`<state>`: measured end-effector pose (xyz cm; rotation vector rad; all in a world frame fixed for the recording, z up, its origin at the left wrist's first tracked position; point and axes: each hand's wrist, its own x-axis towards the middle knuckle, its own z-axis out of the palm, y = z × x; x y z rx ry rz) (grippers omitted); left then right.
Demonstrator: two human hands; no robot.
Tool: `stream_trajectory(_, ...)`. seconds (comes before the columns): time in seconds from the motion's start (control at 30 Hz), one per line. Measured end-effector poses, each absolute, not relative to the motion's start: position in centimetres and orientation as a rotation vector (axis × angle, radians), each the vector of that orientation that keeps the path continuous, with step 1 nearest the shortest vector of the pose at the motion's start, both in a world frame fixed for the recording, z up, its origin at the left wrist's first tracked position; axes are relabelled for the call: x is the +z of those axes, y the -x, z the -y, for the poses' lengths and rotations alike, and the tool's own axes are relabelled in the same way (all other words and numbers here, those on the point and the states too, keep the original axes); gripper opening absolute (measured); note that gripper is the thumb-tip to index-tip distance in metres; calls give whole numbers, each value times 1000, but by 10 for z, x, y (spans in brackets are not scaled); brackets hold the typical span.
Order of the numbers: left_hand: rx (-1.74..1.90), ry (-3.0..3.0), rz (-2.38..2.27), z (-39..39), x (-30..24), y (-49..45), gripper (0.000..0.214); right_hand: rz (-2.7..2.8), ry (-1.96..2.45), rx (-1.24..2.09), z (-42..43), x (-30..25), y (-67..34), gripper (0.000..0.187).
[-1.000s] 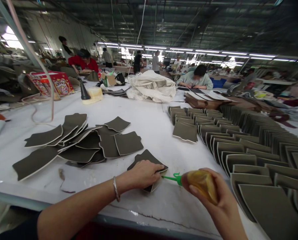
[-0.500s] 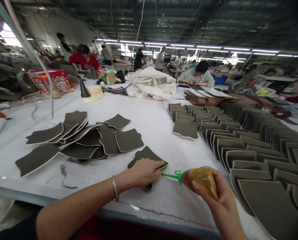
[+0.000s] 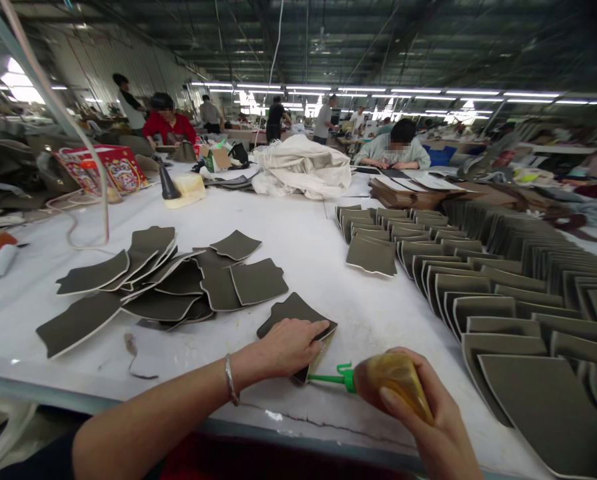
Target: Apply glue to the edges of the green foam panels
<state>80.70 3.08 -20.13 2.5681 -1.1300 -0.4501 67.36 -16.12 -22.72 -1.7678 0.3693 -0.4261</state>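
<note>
My left hand lies on a dark olive panel at the table's near side, its index finger stretched along the panel's right part. That hand hides much of the panel. My right hand is wrapped round a squeeze bottle with amber contents, tipped on its side. The bottle's green nozzle points left, with its tip at the panel's lower corner. Just beyond my left hand lies a loose heap of similar panels with pale edges.
Rows of overlapping panels fill the right side of the white table. One panel lies at their left end. Farther back are a white cloth bundle, a black cone on a yellowish block and several people at work.
My right hand has moved the bottle toward me, and the nozzle tip has slid down along the panel's edge to its lower corner. My left hand stays in place.
</note>
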Motion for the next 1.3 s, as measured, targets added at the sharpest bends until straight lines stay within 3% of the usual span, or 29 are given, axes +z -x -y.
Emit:
stream_trajectory(0.67,-445,-2583,1161,-28,-204,-807,52,-315,1830,-428,169,-236,-675,50)
stream_trajectory(0.87,-467,-2556,1161,-28,-205,-810,51,-434,1902,-558,189,-240,-685,64)
stream_trajectory(1.03,-468,-2538,1157,-29,-206,-811,53,-309,1880,-454,180,-235,-679,48)
stream_trajectory(1.3,-470,-2515,1127,-28,-205,-810,53,-370,1871,-501,182,-236,-678,54)
